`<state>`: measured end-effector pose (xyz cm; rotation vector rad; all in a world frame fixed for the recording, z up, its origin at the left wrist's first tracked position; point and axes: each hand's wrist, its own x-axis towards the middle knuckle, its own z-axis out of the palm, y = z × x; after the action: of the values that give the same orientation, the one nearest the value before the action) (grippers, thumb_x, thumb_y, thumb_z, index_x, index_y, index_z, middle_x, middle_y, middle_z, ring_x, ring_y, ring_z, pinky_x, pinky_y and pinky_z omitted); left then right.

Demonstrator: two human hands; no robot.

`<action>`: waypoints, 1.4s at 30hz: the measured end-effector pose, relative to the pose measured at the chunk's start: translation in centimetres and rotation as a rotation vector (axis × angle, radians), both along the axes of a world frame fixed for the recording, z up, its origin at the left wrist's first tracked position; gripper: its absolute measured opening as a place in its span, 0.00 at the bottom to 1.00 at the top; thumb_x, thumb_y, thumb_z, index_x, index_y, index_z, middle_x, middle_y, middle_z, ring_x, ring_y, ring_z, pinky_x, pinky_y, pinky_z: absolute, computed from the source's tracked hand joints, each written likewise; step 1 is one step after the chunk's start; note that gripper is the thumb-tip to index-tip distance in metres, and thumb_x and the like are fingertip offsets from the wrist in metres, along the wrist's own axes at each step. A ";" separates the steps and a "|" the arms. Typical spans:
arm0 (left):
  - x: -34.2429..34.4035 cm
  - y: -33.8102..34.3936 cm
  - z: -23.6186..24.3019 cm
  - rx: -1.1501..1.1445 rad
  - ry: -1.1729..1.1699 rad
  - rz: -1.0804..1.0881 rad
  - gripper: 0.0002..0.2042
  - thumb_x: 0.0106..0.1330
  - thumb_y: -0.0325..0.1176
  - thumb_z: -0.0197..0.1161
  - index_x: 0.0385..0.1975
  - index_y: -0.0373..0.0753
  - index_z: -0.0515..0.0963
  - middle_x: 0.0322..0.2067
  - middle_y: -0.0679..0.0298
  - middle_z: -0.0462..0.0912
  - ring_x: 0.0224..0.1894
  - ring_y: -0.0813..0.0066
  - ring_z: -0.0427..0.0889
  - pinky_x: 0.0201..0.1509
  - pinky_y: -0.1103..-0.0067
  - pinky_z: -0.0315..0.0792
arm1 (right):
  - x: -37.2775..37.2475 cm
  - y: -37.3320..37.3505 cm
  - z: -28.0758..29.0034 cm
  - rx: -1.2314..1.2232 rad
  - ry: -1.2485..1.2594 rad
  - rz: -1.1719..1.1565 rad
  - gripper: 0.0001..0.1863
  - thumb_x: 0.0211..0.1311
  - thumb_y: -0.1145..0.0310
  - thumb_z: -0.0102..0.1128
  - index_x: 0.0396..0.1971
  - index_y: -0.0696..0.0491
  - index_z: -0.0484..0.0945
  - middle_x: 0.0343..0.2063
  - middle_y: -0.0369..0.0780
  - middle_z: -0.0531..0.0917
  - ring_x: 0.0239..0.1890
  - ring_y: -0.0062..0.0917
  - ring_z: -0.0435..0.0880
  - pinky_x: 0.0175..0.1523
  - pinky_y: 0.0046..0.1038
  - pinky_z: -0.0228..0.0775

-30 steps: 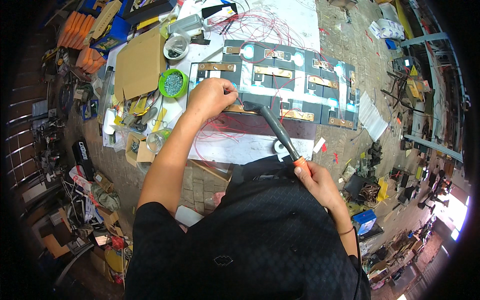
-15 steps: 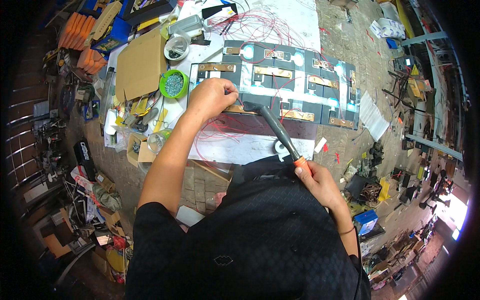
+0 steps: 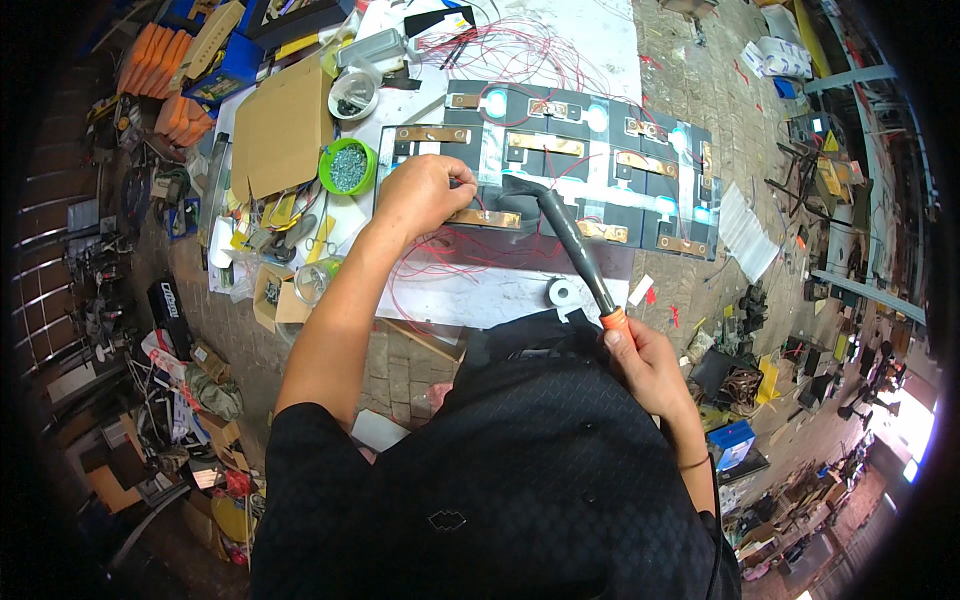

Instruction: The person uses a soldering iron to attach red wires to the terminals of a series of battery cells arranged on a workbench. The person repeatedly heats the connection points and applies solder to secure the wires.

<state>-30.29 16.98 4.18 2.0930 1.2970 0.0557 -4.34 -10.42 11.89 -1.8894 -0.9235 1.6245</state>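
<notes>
My right hand (image 3: pixel 650 368) is wrapped round the orange handle of a large soldering iron (image 3: pixel 577 245). Its long dark-grey shaft slants up and left, and the angled head hangs over the battery pack (image 3: pixel 640 213), above and right of a copper busbar (image 3: pixel 487 217) on the pack's near edge. My left hand (image 3: pixel 428 192) is closed in a pinch over the pack's left part, just above that busbar. What its fingertips hold is too thin to make out. Loose red wires (image 3: pixel 440 262) lie below it.
Left of the pack stand a green cup of small screws (image 3: pixel 348 168), a clear tub (image 3: pixel 353 94) and a cardboard sheet (image 3: pixel 285 130). A tangle of red wire (image 3: pixel 530 55) lies behind. A white tape roll (image 3: pixel 563 292) sits at the table's near edge.
The soldering iron's head has shifted right and away from the near busbar, uncovering it. My right hand has moved slightly right with it. My left hand has stayed almost still.
</notes>
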 end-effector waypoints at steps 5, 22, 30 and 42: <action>0.0 0.1 0.0 -0.005 0.006 0.000 0.11 0.62 0.43 0.70 0.36 0.43 0.90 0.32 0.57 0.91 0.33 0.59 0.89 0.38 0.68 0.80 | 0.4 -0.5 -0.6 0.002 0.043 -0.082 0.18 0.80 0.55 0.57 0.42 0.58 0.78 0.27 0.28 0.73 0.29 0.12 0.67 0.34 0.22 0.62; 0.5 -0.1 0.4 -0.026 0.042 0.032 0.12 0.61 0.45 0.71 0.36 0.45 0.91 0.29 0.58 0.89 0.30 0.62 0.86 0.35 0.68 0.77 | 1.5 -1.2 -0.5 0.061 0.190 -0.248 0.18 0.79 0.54 0.58 0.41 0.56 0.78 0.26 0.26 0.72 0.25 0.09 0.66 0.29 0.19 0.58; 0.1 -0.1 -0.5 0.037 -0.005 0.010 0.12 0.62 0.44 0.70 0.35 0.43 0.90 0.28 0.59 0.88 0.28 0.64 0.85 0.34 0.69 0.77 | 2.5 -1.6 -0.9 0.099 0.179 -0.256 0.20 0.79 0.52 0.58 0.42 0.56 0.78 0.24 0.26 0.72 0.23 0.10 0.66 0.28 0.19 0.57; -0.9 -0.6 0.6 -0.074 -0.069 0.146 0.23 0.61 0.40 0.75 0.55 0.38 0.84 0.28 0.67 0.81 0.31 0.77 0.80 0.37 0.76 0.76 | 3.1 -2.3 -0.5 0.090 0.201 -0.279 0.21 0.78 0.50 0.59 0.43 0.55 0.78 0.24 0.26 0.71 0.23 0.10 0.66 0.28 0.19 0.57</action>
<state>-31.21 16.38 4.73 1.9158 1.3872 0.1398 -1.24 -12.74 11.41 -1.6727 -0.6090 1.5423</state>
